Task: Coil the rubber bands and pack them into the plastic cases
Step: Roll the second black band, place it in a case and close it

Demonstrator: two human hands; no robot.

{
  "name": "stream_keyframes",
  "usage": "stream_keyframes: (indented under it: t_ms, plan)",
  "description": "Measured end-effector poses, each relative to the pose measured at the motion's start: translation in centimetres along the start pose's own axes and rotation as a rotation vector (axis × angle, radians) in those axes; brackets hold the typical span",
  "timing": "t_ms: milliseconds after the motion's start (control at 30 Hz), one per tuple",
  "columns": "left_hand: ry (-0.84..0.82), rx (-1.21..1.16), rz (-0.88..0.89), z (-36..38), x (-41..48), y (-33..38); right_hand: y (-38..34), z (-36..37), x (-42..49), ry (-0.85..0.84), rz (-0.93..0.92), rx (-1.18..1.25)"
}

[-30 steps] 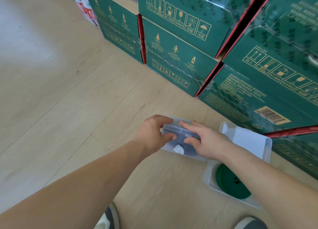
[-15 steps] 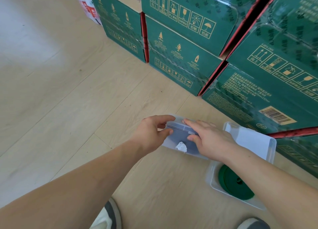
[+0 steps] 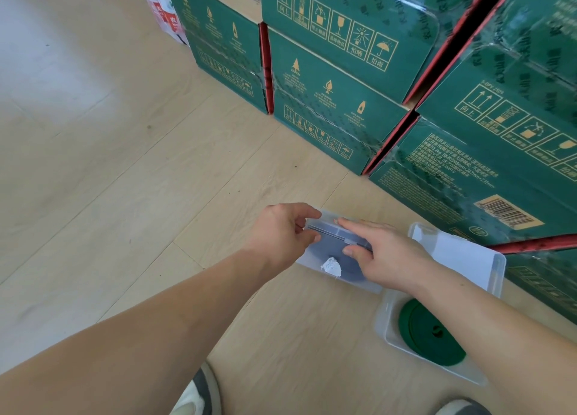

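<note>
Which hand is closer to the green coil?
Right. The right hand rests on the closed case beside the green coil; the left hand grips that case's far end.

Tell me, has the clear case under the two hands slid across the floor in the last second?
No. The closed case lies in the same spot as before, judged against the open case holding the green coil beside it.
</note>
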State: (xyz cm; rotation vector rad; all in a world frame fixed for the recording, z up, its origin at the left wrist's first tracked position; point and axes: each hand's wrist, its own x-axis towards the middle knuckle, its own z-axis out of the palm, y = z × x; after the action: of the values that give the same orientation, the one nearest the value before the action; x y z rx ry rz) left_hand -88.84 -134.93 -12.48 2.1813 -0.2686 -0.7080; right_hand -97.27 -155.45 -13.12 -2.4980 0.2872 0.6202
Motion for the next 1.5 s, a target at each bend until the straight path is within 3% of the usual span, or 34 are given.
stream_keyframes:
  t_ms: [233,333,467,533,600,700,900,1200,1400,1500]
  plan:
    - [-0.001,0.13,0.058,-0.3,0.4,0.5,0.1,0.1,-0.5,0.04,-0.054,0.004]
    - [0.023,0.221,0.133,-0.4,0.7,0.7,1.0,0.5,-1.5,0.206,-0.034,0.2]
    - [0.068,0.58,0.415,0.4,0.4,1.8,1.4,1.1,-2.4,0.321,-0.031,0.259]
    - [-0.001,0.641,0.582,1.9,-0.1,1.9,1.2,1.0,-2.4,0.32,-0.063,0.288]
    - [-0.071,0.63,0.634,3.1,-0.3,1.7,1.1,0.8,-2.3,0.281,-0.118,0.308]
    - [-0.079,0.645,0.563,3.2,-0.1,1.9,1.8,0.4,-2.3,0.218,-0.134,0.335]
    - [-0.115,0.657,0.476,3.4,0.1,2.6,4.7,-0.7,-3.4,0.042,0.002,0.407]
    - [-0.142,0.676,0.443,3.3,0.7,3.2,4.6,-1.1,-3.5,0.11,0.038,0.405]
    - [-0.1,0.675,0.536,3.1,0.0,2.4,3.0,-1.1,-3.4,0.051,0.032,0.151]
    - [-0.035,0.683,0.6,3.2,-0.4,1.3,2.3,0.2,-3.9,0.162,-0.011,0.081]
